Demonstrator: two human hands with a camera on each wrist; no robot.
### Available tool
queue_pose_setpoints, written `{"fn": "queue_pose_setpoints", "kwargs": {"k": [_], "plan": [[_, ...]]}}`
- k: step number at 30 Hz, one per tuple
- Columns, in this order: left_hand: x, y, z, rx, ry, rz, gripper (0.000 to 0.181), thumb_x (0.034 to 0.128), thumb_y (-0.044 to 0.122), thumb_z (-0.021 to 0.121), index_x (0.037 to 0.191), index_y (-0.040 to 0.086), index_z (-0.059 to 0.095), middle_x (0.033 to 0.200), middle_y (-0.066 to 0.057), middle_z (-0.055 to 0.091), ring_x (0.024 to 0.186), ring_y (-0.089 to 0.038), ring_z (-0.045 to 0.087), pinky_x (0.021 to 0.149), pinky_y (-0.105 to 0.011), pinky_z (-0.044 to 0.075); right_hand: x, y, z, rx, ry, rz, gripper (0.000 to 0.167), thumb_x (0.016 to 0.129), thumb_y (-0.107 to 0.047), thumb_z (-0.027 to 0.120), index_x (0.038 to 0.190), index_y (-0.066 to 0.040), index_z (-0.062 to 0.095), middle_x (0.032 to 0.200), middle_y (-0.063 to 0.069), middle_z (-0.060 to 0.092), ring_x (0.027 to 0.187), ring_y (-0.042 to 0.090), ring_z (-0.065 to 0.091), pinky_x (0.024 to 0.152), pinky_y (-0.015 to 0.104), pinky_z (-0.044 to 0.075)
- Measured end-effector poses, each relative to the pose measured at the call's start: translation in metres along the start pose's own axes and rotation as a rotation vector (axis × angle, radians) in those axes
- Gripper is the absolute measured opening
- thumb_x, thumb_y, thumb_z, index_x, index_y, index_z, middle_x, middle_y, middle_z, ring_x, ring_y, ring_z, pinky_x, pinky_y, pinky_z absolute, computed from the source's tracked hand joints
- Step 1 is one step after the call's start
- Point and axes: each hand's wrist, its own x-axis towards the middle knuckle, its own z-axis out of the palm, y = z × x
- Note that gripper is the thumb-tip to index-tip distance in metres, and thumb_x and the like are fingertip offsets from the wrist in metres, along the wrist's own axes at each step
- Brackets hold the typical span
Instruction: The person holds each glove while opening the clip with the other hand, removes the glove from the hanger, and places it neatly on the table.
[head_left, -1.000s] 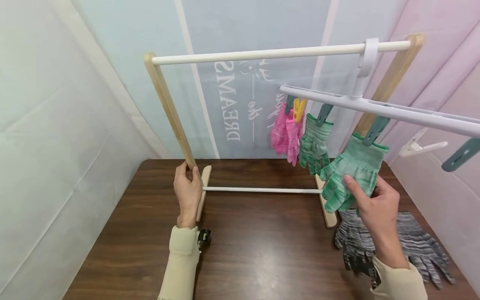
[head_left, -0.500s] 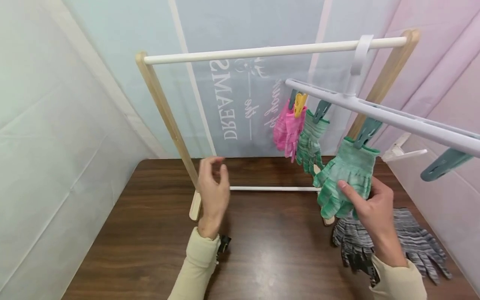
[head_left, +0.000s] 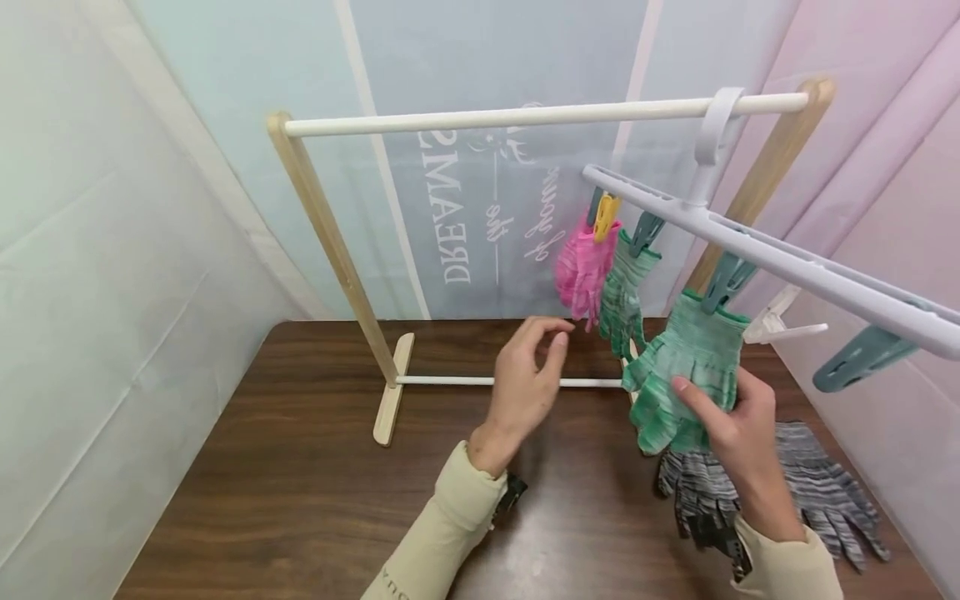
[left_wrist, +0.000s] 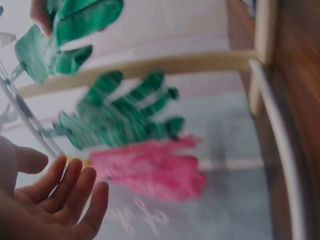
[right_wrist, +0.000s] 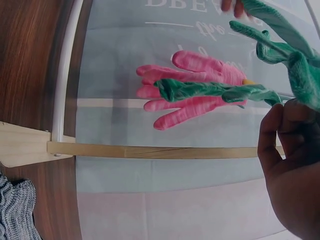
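A green glove (head_left: 686, 367) hangs from a grey-green clip on the hanger bar (head_left: 795, 258); the right hand (head_left: 746, 442) pinches its palm, thumb in front. Behind it, farther along the bar, hang another green glove (head_left: 628, 287) and pink gloves (head_left: 585, 271) with a yellow clip (head_left: 606, 218). The left hand (head_left: 525, 387) is in the air left of the green gloves, below the pink ones, its fingers loosely bent and holding nothing. In the left wrist view the left hand (left_wrist: 60, 200) shows relaxed fingers; in the right wrist view the right hand (right_wrist: 295, 165) is at the green glove (right_wrist: 302, 75).
The hanger hooks over the top rail (head_left: 487, 118) of a wooden stand (head_left: 330, 242), near its right post. Grey gloves (head_left: 817, 483) lie on the brown table (head_left: 285, 467) at the right. A grey-green clip (head_left: 862, 358) and a white clip (head_left: 776, 325) are at the right.
The left hand has let go of the stand's left post and moved right towards the gloves. The right hand still pinches the green glove, slightly farther left; the hanger has turned somewhat.
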Motion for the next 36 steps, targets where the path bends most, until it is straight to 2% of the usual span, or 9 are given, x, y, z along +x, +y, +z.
{"fn": "queue_pose_setpoints", "kwargs": {"k": [4, 8, 12, 17, 20, 25, 29, 33, 36], "plan": [[0.013, 0.02, 0.013, -0.048, -0.111, 0.015, 0.029, 0.1106, 0.028, 0.051, 0.125, 0.013, 0.071, 0.119, -0.001, 0.071, 0.099, -0.008, 0.066, 0.088, -0.018, 0.055, -0.001, 0.0, -0.002, 0.006, 0.0, -0.013, 0.016, 0.085, 0.011, 0.069, 0.099, 0.006, 0.074, 0.081, -0.018, 0.073, 0.065, -0.001, 0.068, 0.061, 0.012, 0.052], [0.025, 0.04, 0.023, -0.065, -0.206, 0.045, 0.038, 0.1126, 0.035, 0.044, 0.135, 0.015, 0.067, 0.13, 0.0, 0.069, 0.104, -0.007, 0.064, 0.09, -0.016, 0.052, -0.003, -0.002, -0.002, 0.034, -0.019, 0.044, 0.018, 0.086, 0.01, 0.069, 0.102, 0.002, 0.074, 0.082, -0.015, 0.074, 0.066, 0.002, 0.069, 0.061, 0.014, 0.054], [0.035, 0.053, 0.034, -0.05, -0.267, 0.078, 0.043, 0.1138, 0.038, 0.038, 0.143, 0.016, 0.063, 0.139, 0.001, 0.067, 0.121, -0.004, 0.062, 0.098, -0.014, 0.05, -0.004, -0.002, -0.001, 0.053, -0.047, 0.042, 0.024, 0.087, 0.011, 0.067, 0.105, -0.004, 0.075, 0.085, -0.016, 0.075, 0.069, 0.001, 0.071, 0.064, 0.014, 0.056], [0.044, 0.061, 0.046, -0.042, -0.306, 0.087, 0.046, 0.1144, 0.038, 0.035, 0.145, 0.016, 0.061, 0.142, 0.003, 0.066, 0.131, -0.003, 0.057, 0.103, -0.012, 0.046, -0.005, 0.0, -0.001, 0.072, -0.081, -0.01, 0.034, 0.088, 0.012, 0.065, 0.108, -0.013, 0.075, 0.09, -0.018, 0.076, 0.072, -0.002, 0.072, 0.066, 0.012, 0.056], [0.048, 0.065, 0.051, -0.068, -0.334, 0.077, 0.047, 0.1148, 0.038, 0.032, 0.144, 0.016, 0.061, 0.142, 0.005, 0.066, 0.132, 0.001, 0.054, 0.105, -0.01, 0.044, -0.006, 0.002, -0.001, 0.095, -0.087, -0.013, 0.036, 0.087, 0.013, 0.064, 0.108, -0.014, 0.075, 0.091, -0.017, 0.077, 0.073, -0.001, 0.072, 0.067, 0.012, 0.056], [0.053, 0.072, 0.058, -0.111, -0.386, 0.049, 0.047, 0.1148, 0.038, 0.032, 0.143, 0.017, 0.063, 0.14, 0.006, 0.067, 0.128, 0.006, 0.055, 0.104, -0.008, 0.042, -0.006, 0.004, -0.003, 0.112, -0.075, -0.016, 0.034, 0.086, 0.015, 0.064, 0.103, -0.012, 0.076, 0.087, -0.016, 0.076, 0.07, -0.001, 0.071, 0.066, 0.012, 0.055], [0.056, 0.075, 0.062, -0.137, -0.422, -0.004, 0.047, 0.1144, 0.039, 0.034, 0.146, 0.016, 0.061, 0.145, 0.006, 0.065, 0.131, 0.005, 0.055, 0.105, -0.01, 0.043, -0.006, 0.005, -0.002, 0.112, -0.065, -0.019, 0.035, 0.084, 0.016, 0.064, 0.1, -0.013, 0.076, 0.084, -0.015, 0.076, 0.067, -0.001, 0.07, 0.064, 0.011, 0.055], [0.058, 0.074, 0.064, -0.198, -0.439, -0.052, 0.047, 0.1139, 0.04, 0.036, 0.136, 0.014, 0.068, 0.131, 0.004, 0.071, 0.115, 0.008, 0.059, 0.096, -0.009, 0.046, -0.005, 0.008, -0.001, 0.177, -0.059, -0.041, 0.036, 0.084, 0.018, 0.061, 0.101, -0.01, 0.077, 0.084, -0.01, 0.077, 0.067, 0.001, 0.071, 0.064, 0.011, 0.054], [0.059, 0.075, 0.066, -0.318, -0.473, -0.048, 0.045, 0.1145, 0.036, 0.037, 0.129, 0.009, 0.07, 0.121, -0.003, 0.074, 0.105, 0.008, 0.06, 0.093, -0.01, 0.048, -0.005, 0.009, -0.001, 0.213, -0.061, -0.041, 0.036, 0.083, 0.018, 0.06, 0.101, -0.008, 0.077, 0.084, -0.008, 0.078, 0.068, 0.001, 0.071, 0.065, 0.011, 0.054]]}}
